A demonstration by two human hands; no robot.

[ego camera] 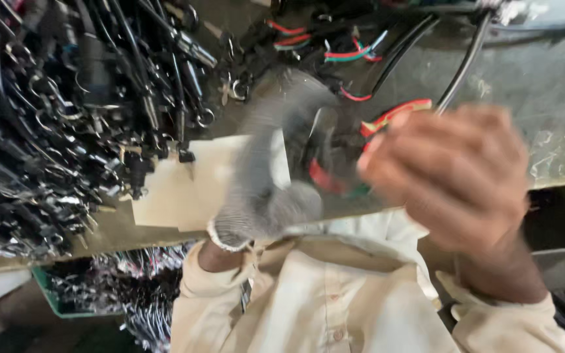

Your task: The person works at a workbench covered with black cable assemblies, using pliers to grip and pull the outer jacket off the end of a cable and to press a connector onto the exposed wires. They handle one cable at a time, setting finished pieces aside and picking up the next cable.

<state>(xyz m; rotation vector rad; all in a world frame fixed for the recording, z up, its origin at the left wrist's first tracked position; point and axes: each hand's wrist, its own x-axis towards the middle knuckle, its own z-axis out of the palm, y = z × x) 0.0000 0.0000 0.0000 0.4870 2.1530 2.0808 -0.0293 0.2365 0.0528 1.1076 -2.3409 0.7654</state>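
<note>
Head view: left hand (266, 176), in a grey glove, and bare right hand (456, 173) meet at centre, both blurred. Right hand is clenched on red-green wires (393, 116) running toward 12 o'clock. Left grip: cannot tell. Black cable pile (67, 117) lies at 9 o'clock on the bench (544, 85).

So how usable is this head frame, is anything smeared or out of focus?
Head view: both hands are motion-blurred, the gloved left hand and bare right hand smeared; the red-green wires between them are soft; the black cable pile at left stays fairly sharp; lighting is even, with mild sheen on the table.
</note>
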